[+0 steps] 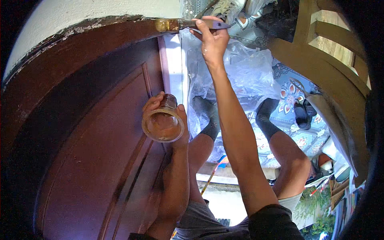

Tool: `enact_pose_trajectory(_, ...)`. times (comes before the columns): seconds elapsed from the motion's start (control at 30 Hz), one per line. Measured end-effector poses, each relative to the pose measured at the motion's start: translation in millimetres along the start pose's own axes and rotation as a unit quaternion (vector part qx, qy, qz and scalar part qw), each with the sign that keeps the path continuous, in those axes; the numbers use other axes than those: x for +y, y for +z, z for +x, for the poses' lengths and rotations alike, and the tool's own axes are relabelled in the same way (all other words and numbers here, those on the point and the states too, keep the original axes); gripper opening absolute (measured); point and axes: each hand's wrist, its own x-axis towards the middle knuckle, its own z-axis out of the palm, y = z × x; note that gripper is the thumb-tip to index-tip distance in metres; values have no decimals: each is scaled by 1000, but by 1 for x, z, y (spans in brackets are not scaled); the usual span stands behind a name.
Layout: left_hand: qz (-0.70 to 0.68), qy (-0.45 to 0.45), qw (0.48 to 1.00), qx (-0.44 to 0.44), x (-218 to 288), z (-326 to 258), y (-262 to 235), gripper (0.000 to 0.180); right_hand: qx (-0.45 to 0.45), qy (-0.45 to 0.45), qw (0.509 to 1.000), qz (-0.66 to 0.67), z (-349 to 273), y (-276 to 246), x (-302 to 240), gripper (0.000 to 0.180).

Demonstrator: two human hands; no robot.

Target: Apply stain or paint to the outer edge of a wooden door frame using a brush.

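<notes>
My right hand (214, 42) pinches the handle of a paintbrush (176, 25) at the top of the view. The brush's bristles, tinted yellow-brown, lie against the dark brown door frame (116, 35). Lower down, my left hand (182, 132) wraps around a clear cup (163, 122), its mouth tilted toward me. Brown liquid or residue coats the inside of the cup; how full it is I cannot tell. A reddish-brown panelled door (96, 148) fills the left side, just beyond the cup.
Crumpled clear plastic sheeting (252, 72) covers part of the patterned tile floor (292, 94) under my feet. Brown wooden furniture (320, 68) stands at right, near black shoes (303, 114). Pale shoes (228, 9) sit at the top. A cream wall (96, 16) borders the frame.
</notes>
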Motion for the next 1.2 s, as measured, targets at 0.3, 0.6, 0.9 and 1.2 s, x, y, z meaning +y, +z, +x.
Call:
enact_pose_trajectory(0.3, 7, 2, 1000, -25, -3, 7, 0, 46, 16, 106, 983, -150, 40, -57, 10, 30)
enact_pose_trajectory(0.6, 54, -31, 997, -38, 11, 2, 7, 48, -313, 344, 788, -403, 36, -82, 5, 66)
enact_pose_trajectory(0.9, 1, 26, 999, -46, 1, 7, 10, 46, -321, 395, 699, -502, 72, -101, 44, 47)
enact_pose_trajectory(1.2, -15, 15, 999, -34, 6, 7, 13, 47, -311, 523, 574, -547, 28, -206, -39, 23)
